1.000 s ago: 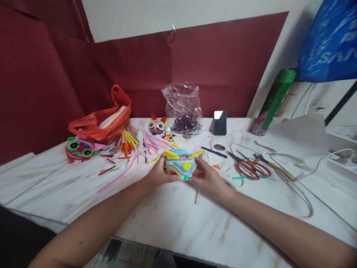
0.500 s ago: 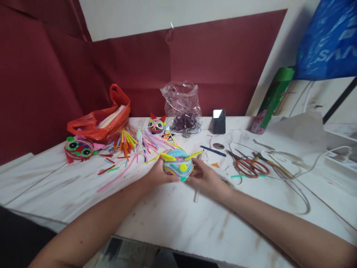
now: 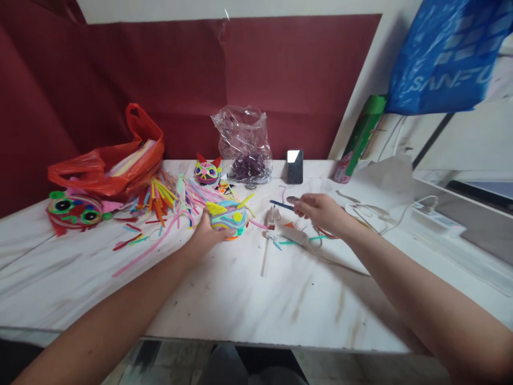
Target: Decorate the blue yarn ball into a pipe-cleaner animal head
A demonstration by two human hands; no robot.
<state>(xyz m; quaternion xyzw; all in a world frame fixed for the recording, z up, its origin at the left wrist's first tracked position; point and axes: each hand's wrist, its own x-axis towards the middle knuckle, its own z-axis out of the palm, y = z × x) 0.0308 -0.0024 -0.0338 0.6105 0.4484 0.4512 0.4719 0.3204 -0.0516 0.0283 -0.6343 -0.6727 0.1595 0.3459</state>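
Observation:
My left hand (image 3: pixel 206 234) is closed round the side of a small ball wrapped in coloured pipe cleaners (image 3: pixel 227 218), with yellow horns and a yellow nose, just above the table. My right hand (image 3: pixel 318 213) has its fingers curled together over the far end of a dark blue pen-like tool (image 3: pixel 282 205), beside a round grey disc (image 3: pixel 293 199). What its fingertips hold, if anything, is hidden. Scissors lie mostly concealed behind that hand. Between the hands are a white corded tool like a glue gun (image 3: pixel 294 234) and a clear stick (image 3: pixel 265 259).
Pipe cleaners (image 3: pixel 158 200) lie in a heap by a red plastic bag (image 3: pixel 100 168). Two finished-looking faces, a large one (image 3: pixel 74 211) and a small one (image 3: pixel 208 171), stand left. Behind are a clear bag (image 3: pixel 250 152), a phone (image 3: pixel 295 167) and a green can (image 3: pixel 363 133).
My right hand has let go of the pipe-cleaner ball and moved right, over the blue tool and scissors. My left hand still holds the ball. The view has shifted right.

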